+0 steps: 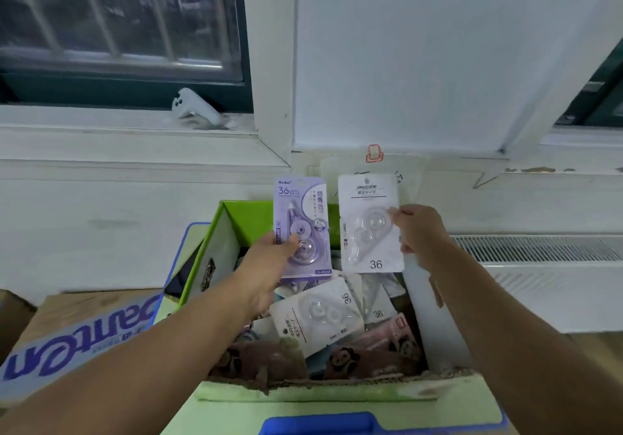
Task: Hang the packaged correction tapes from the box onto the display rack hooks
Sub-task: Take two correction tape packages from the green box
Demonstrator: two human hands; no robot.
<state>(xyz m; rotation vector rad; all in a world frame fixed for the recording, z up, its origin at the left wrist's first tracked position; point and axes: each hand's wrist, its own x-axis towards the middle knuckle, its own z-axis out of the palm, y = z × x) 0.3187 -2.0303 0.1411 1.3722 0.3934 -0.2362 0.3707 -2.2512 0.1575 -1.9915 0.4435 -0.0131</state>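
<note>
My left hand holds a purple correction tape pack upright above the green box, thumb on its front. Beside it my right hand pinches the right edge of a white correction tape pack marked 36, also upright. Inside the box lie several more packs, among them a white one lying face up and pink ones with panda prints. A small orange hook sits on the wall ledge just above the two held packs. No display rack shows.
A cardboard carton with blue lettering stands at the left. A white object rests on the window sill. A radiator grille runs along the right. A blue crate rim shows at the bottom under the box.
</note>
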